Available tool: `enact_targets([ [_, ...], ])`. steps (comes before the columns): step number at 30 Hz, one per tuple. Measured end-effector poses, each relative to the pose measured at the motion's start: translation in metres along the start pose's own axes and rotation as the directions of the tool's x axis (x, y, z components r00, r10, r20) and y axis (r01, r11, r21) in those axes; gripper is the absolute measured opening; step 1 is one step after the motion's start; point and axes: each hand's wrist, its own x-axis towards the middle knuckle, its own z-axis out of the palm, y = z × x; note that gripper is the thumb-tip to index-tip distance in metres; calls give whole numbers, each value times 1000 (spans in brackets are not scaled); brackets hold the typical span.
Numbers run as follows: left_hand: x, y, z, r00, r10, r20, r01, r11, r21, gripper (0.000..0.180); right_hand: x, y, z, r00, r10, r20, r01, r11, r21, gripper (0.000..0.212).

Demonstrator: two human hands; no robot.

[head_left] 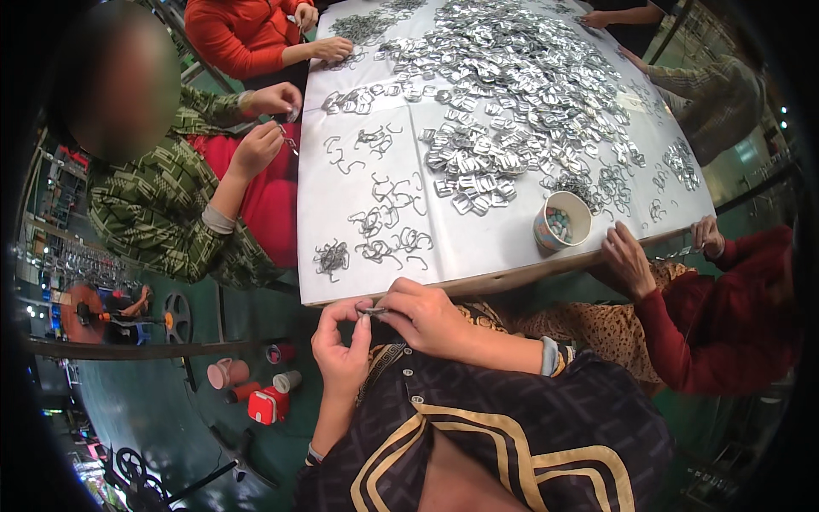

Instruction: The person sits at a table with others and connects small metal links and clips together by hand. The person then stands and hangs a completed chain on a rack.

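Note:
Just off the table's near edge, my left hand [340,340] and my right hand [431,317] meet, fingers closed. Between their fingertips is a small dark metal piece [372,311], mostly covered, so its exact kind does not show. Beyond them on the white-covered table [358,286] lie loose bent wire hooks [382,220], with a tight clump of hooks [331,257] near the left corner. Farther off spreads a large heap of flat silvery buckle-like metal pieces [503,94].
A paper cup [551,229] holding small coloured bits stands near the table's front edge. Co-workers' hands [258,147] work at the left, and another co-worker's hand [630,260] at the right. On the floor at lower left sit a red box [268,405] and a pink jug [228,374].

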Motion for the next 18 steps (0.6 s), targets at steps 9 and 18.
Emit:
enact_targets([
  [9,-7,-1,-1,999,46,7,-44,989,-142,11,-1,13,-12,999,-37,3,37,998,54,14],
  [18,-13,6,-9,998,46,-45,-54,982,-180,15,14,127,-45,920,155,-359,-338,779,-529,34],
])
